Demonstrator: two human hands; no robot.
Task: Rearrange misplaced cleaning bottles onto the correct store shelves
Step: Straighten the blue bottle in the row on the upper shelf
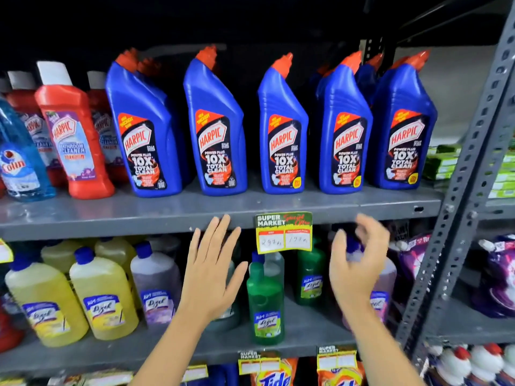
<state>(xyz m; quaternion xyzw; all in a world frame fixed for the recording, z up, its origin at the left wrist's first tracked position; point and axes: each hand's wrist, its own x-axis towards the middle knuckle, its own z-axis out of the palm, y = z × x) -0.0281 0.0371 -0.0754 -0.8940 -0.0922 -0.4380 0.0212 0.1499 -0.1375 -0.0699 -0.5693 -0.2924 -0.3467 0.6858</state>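
Left hand [209,270] raised flat before the lower shelf, fingers spread wide, holding nothing. Right hand [359,263] raised beside it, fingers loosely curled and apart, empty, hovering in front of a lilac Lizol bottle [386,285] whose blue cap shows between thumb and fingers; contact cannot be confirmed.

Between the hands: green Lizol bottle [265,302] upright at the front of the lower shelf [303,330], another green one behind and to its right. Left of the left hand: a lilac bottle, then yellow Lizol bottles [103,296] in rows.

Above, clipped to the grey metal edge of the upper shelf [139,218]: a yellow price tag [283,232] reading "Super Market". On that shelf: five blue Harpic bottles [216,126] with red caps across the front, more behind. At far left: red Harpic bathroom cleaner bottles [73,140] and a blue Colin bottle [21,160].

At right: perforated grey upright post [473,168]; beyond it, green packets and purple pouches on a neighbouring unit. Below: Tide packs [274,374] behind more price tags. Background over the top shelf dark.
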